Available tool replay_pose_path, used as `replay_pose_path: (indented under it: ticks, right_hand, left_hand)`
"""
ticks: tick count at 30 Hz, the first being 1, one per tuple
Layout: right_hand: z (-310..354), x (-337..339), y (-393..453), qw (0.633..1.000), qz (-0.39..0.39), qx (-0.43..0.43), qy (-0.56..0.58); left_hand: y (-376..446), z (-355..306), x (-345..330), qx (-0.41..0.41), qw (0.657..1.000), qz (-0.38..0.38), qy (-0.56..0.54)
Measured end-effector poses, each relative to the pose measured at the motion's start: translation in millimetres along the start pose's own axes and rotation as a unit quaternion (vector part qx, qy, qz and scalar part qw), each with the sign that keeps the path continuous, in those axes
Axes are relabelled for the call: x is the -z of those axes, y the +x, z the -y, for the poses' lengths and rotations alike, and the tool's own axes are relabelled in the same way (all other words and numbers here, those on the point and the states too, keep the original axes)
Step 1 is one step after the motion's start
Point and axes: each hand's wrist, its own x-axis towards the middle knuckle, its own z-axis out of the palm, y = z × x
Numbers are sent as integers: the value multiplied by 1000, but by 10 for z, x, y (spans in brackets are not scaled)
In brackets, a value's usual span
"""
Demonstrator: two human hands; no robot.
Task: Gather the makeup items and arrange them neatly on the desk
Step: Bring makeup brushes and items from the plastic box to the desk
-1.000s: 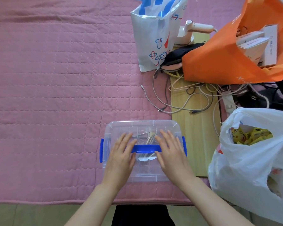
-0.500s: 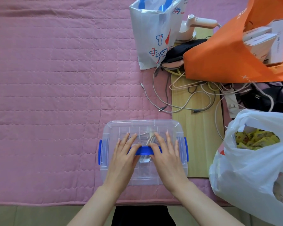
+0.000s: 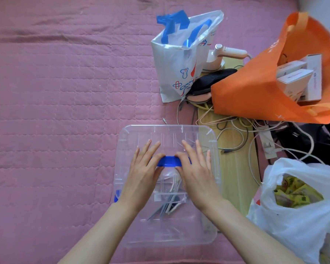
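Note:
A clear plastic storage box (image 3: 170,239) with a blue side latch (image 3: 117,196) sits on the pink quilt (image 3: 55,111). Its clear lid (image 3: 166,134) is raised and tilted towards me. My left hand (image 3: 141,172) and my right hand (image 3: 196,172) lie on the lid with fingers spread, and both thumbs pinch the blue handle (image 3: 170,161) in its middle. Through the plastic I see several slim makeup brushes and tools (image 3: 168,206) inside the box.
A white and blue bag (image 3: 179,69) and an orange bag (image 3: 255,88) with white cartons stand behind the box. Tangled cables (image 3: 236,126) lie across a wooden board (image 3: 231,168). A white plastic bag (image 3: 297,216) with yellow packets sits at the right.
Both hands slid together onto the blue handle, and the lid has come up off the box, tilting towards me. The view has moved closer.

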Motion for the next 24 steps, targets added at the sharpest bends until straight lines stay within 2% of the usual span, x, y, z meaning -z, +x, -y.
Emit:
replay_pose_path:
  ticks: [10, 15, 24]
  right_hand:
    - [-175, -13, 1010, 999, -15, -9, 35]
    - [-325, -276, 1311, 996, 36, -24, 74]
    - [-553, -835, 1485, 987, 144, -50, 50]
  left_hand:
    - [925, 396, -115, 7, 1000, 3, 6]
    - [1115, 654, -436, 30, 999, 42, 8]
    - [1176, 996, -939, 40, 990, 135, 22]
